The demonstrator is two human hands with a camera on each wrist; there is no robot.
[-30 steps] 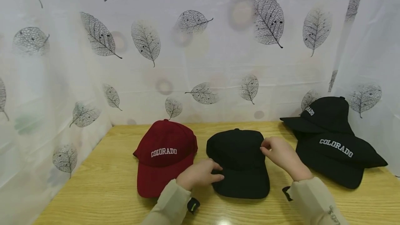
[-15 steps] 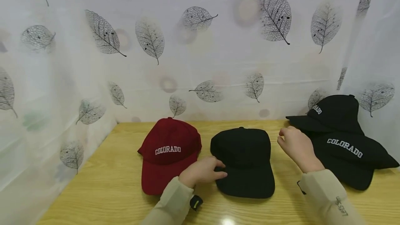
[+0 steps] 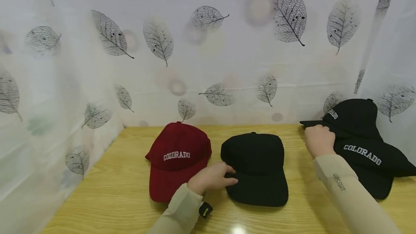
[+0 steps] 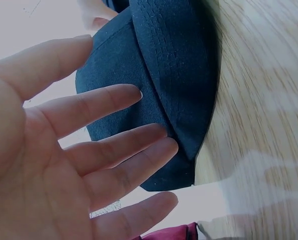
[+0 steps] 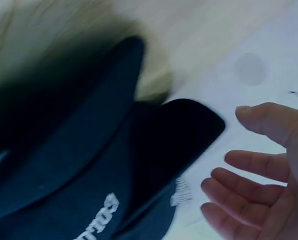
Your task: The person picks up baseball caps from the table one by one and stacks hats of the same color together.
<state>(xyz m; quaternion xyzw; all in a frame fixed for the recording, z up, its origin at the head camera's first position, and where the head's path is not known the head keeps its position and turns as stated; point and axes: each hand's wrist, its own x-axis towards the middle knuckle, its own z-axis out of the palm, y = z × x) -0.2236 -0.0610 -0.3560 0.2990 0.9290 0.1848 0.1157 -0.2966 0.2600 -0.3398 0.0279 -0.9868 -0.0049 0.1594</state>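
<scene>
A plain black baseball cap [image 3: 256, 169] lies on the table, brim toward me. My left hand [image 3: 212, 177] is at its left side, fingers loosely extended; in the left wrist view they overlap the black cap [image 4: 174, 75], and I cannot tell whether they touch it. Farther right, one black COLORADO cap [image 3: 359, 116] leans on another black COLORADO cap [image 3: 377, 176]. Beside the upper cap's brim is my right hand [image 3: 320, 141]. From the right wrist, the right hand [image 5: 261, 175] shows parted, slightly bent fingers holding nothing, apart from the dark brim [image 5: 184, 130].
A red COLORADO cap [image 3: 178, 147] lies left of the plain black one, partly behind my left forearm. The wooden table [image 3: 113, 183] ends at a white leaf-patterned curtain [image 3: 221, 60] behind and at both sides.
My right hand has left the right side of the plain black cap and moved right to the upper COLORADO cap's brim. My left hand has stayed beside the plain cap. The head view has shifted slightly.
</scene>
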